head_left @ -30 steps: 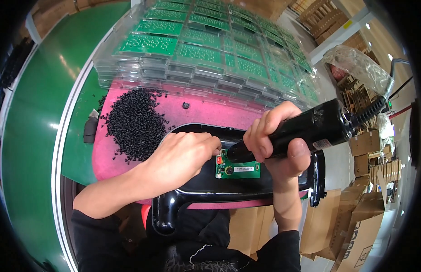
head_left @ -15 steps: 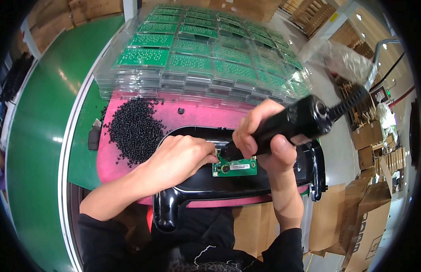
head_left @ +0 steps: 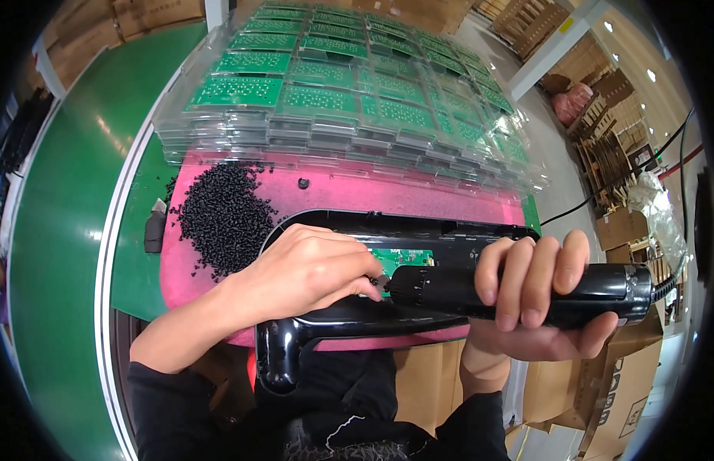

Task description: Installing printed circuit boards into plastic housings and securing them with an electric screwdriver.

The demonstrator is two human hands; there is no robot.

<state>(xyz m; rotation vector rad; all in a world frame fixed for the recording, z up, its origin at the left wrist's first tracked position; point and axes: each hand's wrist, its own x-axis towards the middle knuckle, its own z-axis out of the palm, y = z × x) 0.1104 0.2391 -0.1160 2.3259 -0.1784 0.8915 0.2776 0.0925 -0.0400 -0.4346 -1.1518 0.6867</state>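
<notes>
My right hand (head_left: 537,296) wraps round a black corded electric screwdriver (head_left: 449,292), which lies almost level with its nose pointing left. At that nose, the fingertips of my left hand (head_left: 318,269) pinch a small black screw (head_left: 376,282), partly hidden by the fingers. Both hands are over a green circuit board (head_left: 407,258) sitting inside a glossy black plastic housing (head_left: 357,326). The screwdriver and my left fingers cover much of the board. Left of the housing, a heap of small black screws (head_left: 222,219) is spread on the pink mat (head_left: 449,198).
Behind the mat stand stacked clear plastic trays (head_left: 334,142) filled with green circuit boards. A small black round part (head_left: 303,184) lies beyond the housing. The screwdriver's cord (head_left: 664,289) runs off right. Cardboard boxes (head_left: 560,384) are on the right, below the bench.
The screwdriver has swung from tilted upward to nearly level, its rear end moving down and right. My left hand has shifted slightly, its fingertips now meeting the screwdriver's nose.
</notes>
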